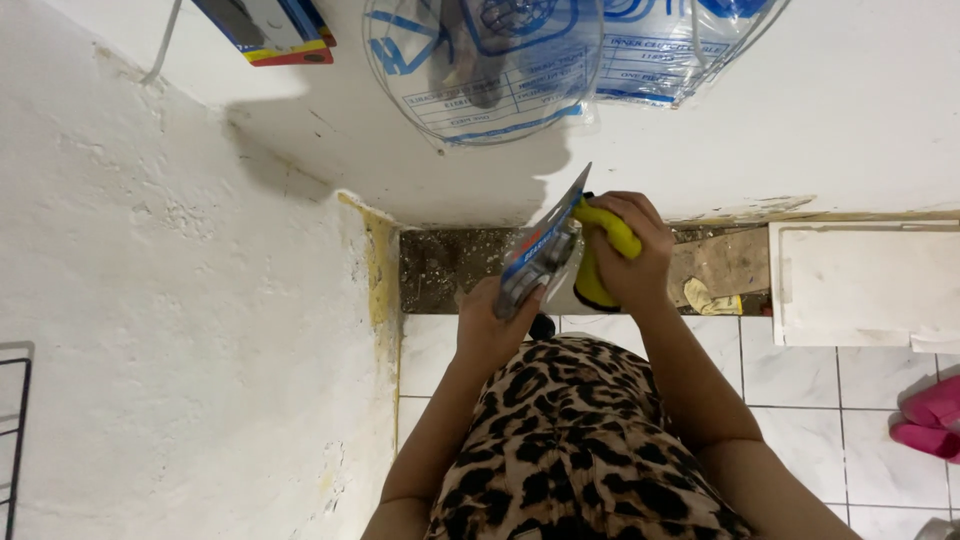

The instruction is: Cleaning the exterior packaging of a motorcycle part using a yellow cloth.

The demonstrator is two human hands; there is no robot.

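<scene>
Right hand [630, 250] wrapped tight round a yellow-handled tool [600, 255], fingers fully curled over the grip, no gap showing; the tool's working end is hidden behind the card. Left hand [495, 325] sits just below and to the left of that grip, closed on the lower edge of a flat blister card [545, 245], blue and grey, thumb side pressing its face. The card stands tilted, upper corner pointing up and away from the body, lower end pinched, likely so that the left hand steadies it while the right hand works the tool against it; tool and card touch where the handle meets the card's right edge. Both held out in front of the chest, above a leopard-print garment [570, 440]. Beyond the grip, clear plastic bags with blue print [500, 90] hang on the white wall [180, 330]. Below and to the right of the hands, white floor tiles [800, 380], a white panel [860, 280], pink footwear [935, 420] at the edge.
</scene>
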